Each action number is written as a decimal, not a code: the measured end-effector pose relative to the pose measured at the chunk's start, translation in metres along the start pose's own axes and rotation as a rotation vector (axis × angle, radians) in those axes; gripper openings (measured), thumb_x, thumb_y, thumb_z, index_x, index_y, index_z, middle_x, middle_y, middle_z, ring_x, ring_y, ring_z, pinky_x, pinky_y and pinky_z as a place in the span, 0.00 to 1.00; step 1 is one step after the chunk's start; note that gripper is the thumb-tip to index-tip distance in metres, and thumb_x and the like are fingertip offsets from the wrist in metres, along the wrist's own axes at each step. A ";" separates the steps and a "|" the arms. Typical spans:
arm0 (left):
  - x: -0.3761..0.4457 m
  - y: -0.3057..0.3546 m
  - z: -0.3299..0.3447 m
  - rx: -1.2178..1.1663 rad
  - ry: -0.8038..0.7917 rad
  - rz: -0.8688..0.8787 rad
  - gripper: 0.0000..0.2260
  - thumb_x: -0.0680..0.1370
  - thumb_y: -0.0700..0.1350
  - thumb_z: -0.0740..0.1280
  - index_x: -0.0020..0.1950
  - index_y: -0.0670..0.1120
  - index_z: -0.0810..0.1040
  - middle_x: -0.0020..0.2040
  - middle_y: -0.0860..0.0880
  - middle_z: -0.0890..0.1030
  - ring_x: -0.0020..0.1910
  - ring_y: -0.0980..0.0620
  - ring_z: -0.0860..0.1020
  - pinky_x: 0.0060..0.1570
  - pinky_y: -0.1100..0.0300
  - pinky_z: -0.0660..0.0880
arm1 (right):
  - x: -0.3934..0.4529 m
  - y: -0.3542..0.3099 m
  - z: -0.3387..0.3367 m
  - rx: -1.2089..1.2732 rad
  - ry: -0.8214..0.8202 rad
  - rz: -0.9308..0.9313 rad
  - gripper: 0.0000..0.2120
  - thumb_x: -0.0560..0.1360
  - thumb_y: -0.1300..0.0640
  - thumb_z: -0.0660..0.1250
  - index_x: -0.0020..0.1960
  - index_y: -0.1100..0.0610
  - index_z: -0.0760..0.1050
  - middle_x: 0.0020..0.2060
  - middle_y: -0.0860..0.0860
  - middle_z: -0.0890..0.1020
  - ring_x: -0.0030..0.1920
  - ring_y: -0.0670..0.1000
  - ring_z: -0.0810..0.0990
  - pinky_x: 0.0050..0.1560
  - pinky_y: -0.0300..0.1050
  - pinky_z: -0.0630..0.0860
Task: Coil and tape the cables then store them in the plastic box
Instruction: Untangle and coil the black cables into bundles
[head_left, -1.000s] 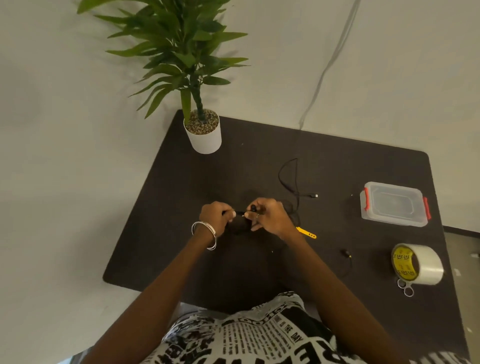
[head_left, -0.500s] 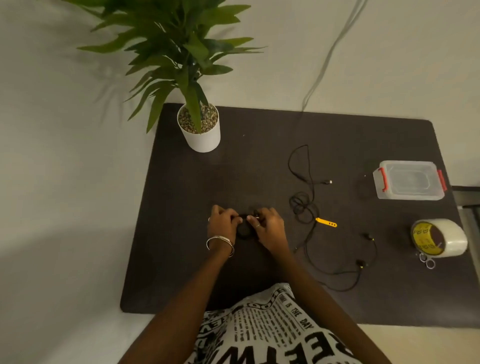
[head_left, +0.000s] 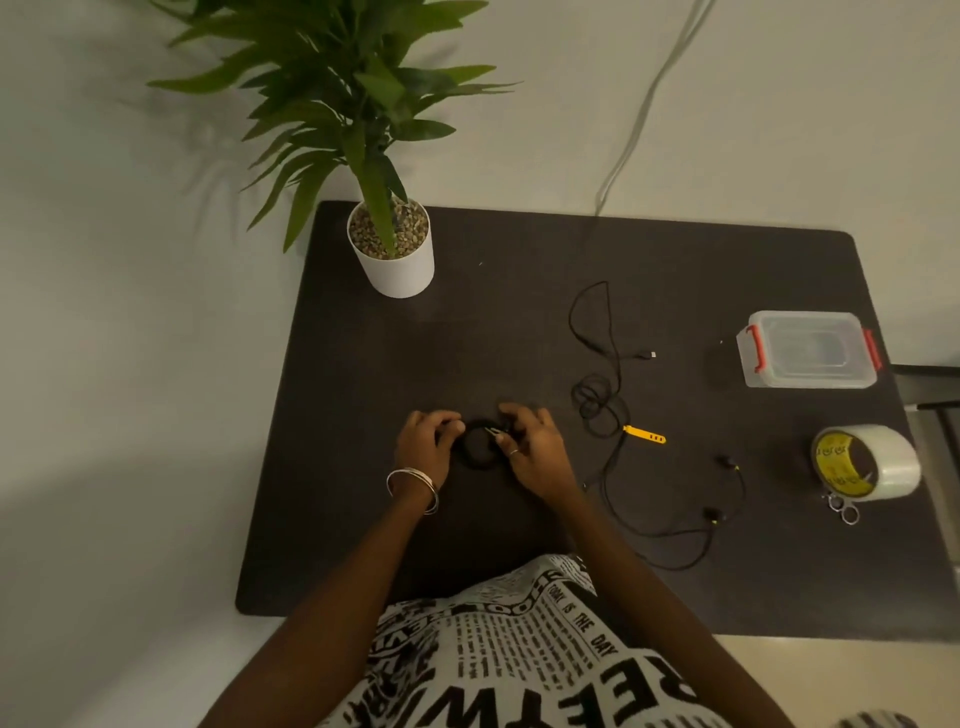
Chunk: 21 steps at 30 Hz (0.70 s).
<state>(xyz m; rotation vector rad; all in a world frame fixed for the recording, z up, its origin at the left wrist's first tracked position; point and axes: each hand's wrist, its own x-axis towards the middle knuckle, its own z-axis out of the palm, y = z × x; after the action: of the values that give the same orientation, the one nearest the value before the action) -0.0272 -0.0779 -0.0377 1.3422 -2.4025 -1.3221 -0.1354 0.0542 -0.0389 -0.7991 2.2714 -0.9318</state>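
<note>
Black coiled cable (head_left: 475, 451), gripped between left hand (head_left: 423, 446) and right hand (head_left: 530, 451); I'd keep loops pinched tight for taping.

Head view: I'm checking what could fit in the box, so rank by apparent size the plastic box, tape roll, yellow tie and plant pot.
Largest to smallest, as they look:
1. Plastic box
2. Tape roll and plant pot, too alike to rank
3. Yellow tie, by far the smallest
</note>
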 end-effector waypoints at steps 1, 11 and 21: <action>-0.001 0.001 0.000 -0.008 0.024 -0.014 0.09 0.77 0.48 0.66 0.54 0.47 0.81 0.50 0.44 0.77 0.47 0.47 0.77 0.49 0.61 0.70 | -0.001 0.001 -0.002 0.023 -0.005 0.002 0.20 0.76 0.58 0.67 0.67 0.55 0.70 0.54 0.55 0.71 0.49 0.47 0.72 0.50 0.36 0.69; -0.007 0.027 0.002 -0.040 0.273 -0.080 0.08 0.77 0.40 0.63 0.52 0.44 0.82 0.51 0.43 0.79 0.49 0.46 0.78 0.48 0.62 0.68 | -0.015 0.024 -0.039 0.181 0.136 0.105 0.10 0.77 0.61 0.64 0.55 0.51 0.77 0.38 0.55 0.81 0.37 0.55 0.79 0.41 0.54 0.79; -0.025 0.103 0.061 -0.070 0.162 0.204 0.07 0.76 0.38 0.66 0.50 0.44 0.82 0.45 0.47 0.80 0.42 0.52 0.77 0.44 0.69 0.70 | -0.050 0.068 -0.112 -0.034 0.241 0.531 0.19 0.71 0.41 0.70 0.41 0.58 0.74 0.39 0.55 0.80 0.43 0.55 0.78 0.45 0.48 0.74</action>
<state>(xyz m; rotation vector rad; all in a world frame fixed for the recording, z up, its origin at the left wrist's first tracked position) -0.1068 0.0038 0.0061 1.1054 -2.2916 -1.1852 -0.1983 0.1759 -0.0084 -0.0728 2.5216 -0.7653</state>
